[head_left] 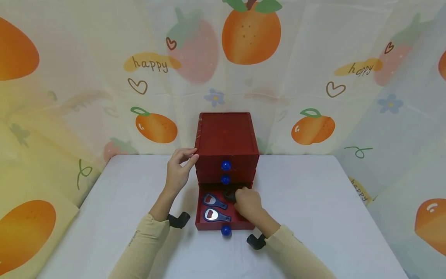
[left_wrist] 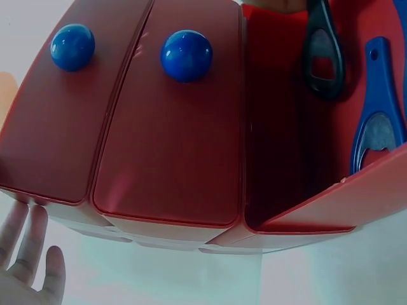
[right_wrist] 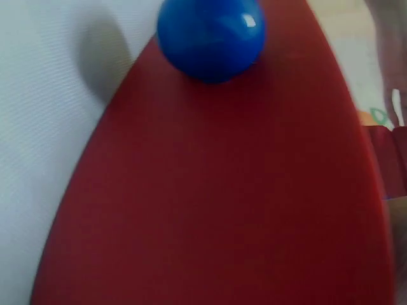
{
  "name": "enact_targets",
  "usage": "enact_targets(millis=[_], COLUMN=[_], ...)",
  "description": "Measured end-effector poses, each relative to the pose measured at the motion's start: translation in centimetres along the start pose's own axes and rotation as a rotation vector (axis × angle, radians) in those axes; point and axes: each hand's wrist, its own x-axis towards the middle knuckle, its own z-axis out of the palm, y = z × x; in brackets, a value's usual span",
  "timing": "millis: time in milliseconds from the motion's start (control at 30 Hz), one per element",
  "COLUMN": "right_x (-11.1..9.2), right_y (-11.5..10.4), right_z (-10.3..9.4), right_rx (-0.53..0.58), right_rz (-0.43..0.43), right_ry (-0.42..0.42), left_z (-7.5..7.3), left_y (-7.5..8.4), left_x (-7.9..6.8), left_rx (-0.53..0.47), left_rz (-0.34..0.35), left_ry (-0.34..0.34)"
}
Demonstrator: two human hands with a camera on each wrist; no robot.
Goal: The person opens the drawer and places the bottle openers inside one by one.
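Note:
A red chest of drawers (head_left: 226,133) with blue knobs stands at the table's back, its bottom drawer (head_left: 231,225) pulled out. Inside the drawer, my right hand (head_left: 249,203) grips a black bottle opener (head_left: 229,194) by its handle end. The opener's head shows in the left wrist view, low over the drawer floor. Two blue bottle openers (head_left: 214,200) lie on the drawer's left side. With fingertips at the chest's upper left front edge, my left hand (head_left: 177,172) touches or nearly touches it. In the right wrist view the drawer front (right_wrist: 222,190) hides my right hand.
The chest's two upper drawers are closed, with blue knobs (head_left: 226,165) facing me. A white table (head_left: 306,193) spreads on both sides. Behind the chest hangs a fruit-patterned cloth (head_left: 265,85). Dark wrist mounts (head_left: 179,220) stick out from both forearms.

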Motion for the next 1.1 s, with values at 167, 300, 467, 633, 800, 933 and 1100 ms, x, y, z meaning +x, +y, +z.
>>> enact_targets(millis=[167,300,467,633,800,933,1100], right_x=[-0.1,-0.2,-0.2,-0.7,-1.5,-2.3,-3.6], right_y=[0.0,0.2,0.4,0.6,0.5,0.4,0.3], right_z=[0.3,0.1,-0.7,-1.6,-2.1,-2.7,-3.0], right_rx=[0.008,0.072,0.167,0.256,0.340,0.389,0.523], right_rz=[0.012,-0.007,-0.038,-0.075,-0.083,-0.077,-0.076], right_ry=[0.013,0.015,-0.017,-0.020,-0.022,-0.033,-0.033], left_z=[0.0,0.1,0.1,0.1,0.0,0.0,0.1], left_y=[0.1,0.0,-0.2,-0.2,-0.2,-0.2,-0.1], left_x=[0.0,0.0,0.0,0.0,0.0,-0.1,-0.1], left_rx=[-0.004,-0.005,-0.005,-0.002,0.002,-0.001,-0.011], left_rz=[0.005,0.008,0.016,-0.001,-0.008,-0.013,-0.014], left_ry=[-0.001,0.003,0.016,0.009,0.009,0.011,0.012])
